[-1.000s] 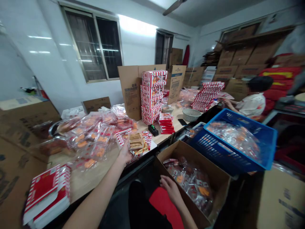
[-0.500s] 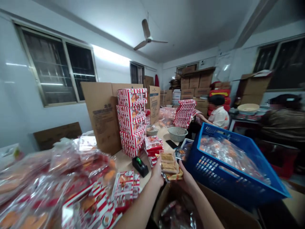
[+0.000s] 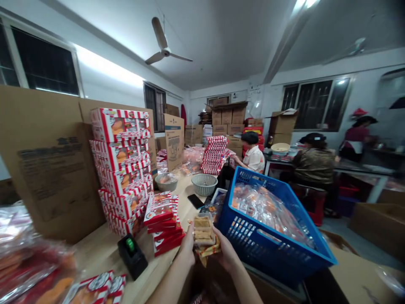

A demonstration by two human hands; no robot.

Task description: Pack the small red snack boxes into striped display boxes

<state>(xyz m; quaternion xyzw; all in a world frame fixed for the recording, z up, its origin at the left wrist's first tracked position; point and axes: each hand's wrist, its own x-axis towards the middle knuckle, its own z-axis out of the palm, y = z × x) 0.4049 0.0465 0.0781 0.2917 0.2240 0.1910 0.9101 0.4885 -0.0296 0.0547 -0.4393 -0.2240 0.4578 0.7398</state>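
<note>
While left hand (image 3: 187, 245), right hand (image 3: 224, 250) hold one wafer pack (image 3: 202, 233), crate (image 3: 249, 236) beside

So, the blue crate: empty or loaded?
Loaded: the blue plastic crate holds a heap of clear bags of orange snacks, covering most of its inside.

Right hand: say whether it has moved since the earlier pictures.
Yes: the bare right hand has risen out of the open brown cardboard carton to above its rim, beside the blue plastic crate.

Packing workroom: stacked red-striped snack boxes (image 3: 120, 124).
</note>
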